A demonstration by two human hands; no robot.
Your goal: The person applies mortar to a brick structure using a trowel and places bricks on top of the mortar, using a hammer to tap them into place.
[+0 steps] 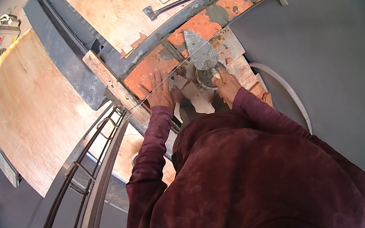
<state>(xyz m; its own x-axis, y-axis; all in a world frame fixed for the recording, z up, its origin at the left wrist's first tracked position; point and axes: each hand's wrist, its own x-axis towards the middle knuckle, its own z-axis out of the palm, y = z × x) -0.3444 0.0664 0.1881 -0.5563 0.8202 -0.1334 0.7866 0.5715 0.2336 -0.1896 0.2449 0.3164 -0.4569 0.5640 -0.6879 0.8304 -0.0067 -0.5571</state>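
My left hand rests with fingers outstretched on the near face of an orange brick at the left end of a row. In my right hand is the handle of a pointed trowel, its blade grey with mortar and reaching over the row. A round container of mortar sits beneath the trowel, partly hidden by it. Grey mortar fills the joint between the left brick and its neighbour. Along the row's near edge stretches a thin string line.
A hammer lies on plywood beyond the row. An upright wooden board stands at the row's left end, near steel rebar. Farther left are a large plywood sheet and a white fan unit. A pale hose curves at right.
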